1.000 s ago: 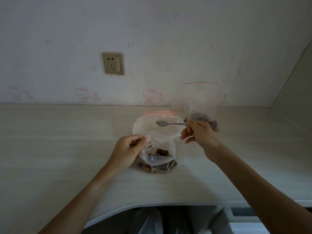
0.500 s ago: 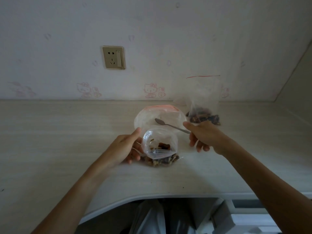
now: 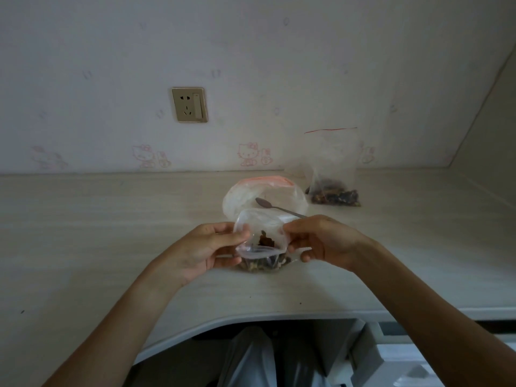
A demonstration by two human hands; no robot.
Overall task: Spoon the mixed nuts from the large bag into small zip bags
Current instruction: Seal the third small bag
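A small clear zip bag (image 3: pixel 258 223) with mixed nuts (image 3: pixel 262 265) in its bottom stands on the pale desk (image 3: pixel 111 233). My left hand (image 3: pixel 206 252) pinches the left edge of its mouth and my right hand (image 3: pixel 326 238) pinches the right edge. The right hand also holds a metal spoon (image 3: pixel 275 208), whose empty bowl points left over the open mouth of a wide clear bag with a pink zip strip (image 3: pixel 240 198) just behind. At the back right, a third clear bag (image 3: pixel 332 174) holding nuts stands upright against the wall.
A wall socket (image 3: pixel 190 104) sits on the stickered wall behind the desk. The desk's front edge (image 3: pixel 223 319) curves inward above my lap. A white drawer unit (image 3: pixel 405 358) is at the lower right.
My right hand has come down from above the wide bag, still with the spoon, and taken the small bag's right edge. My left hand shifted its grip on the left edge.
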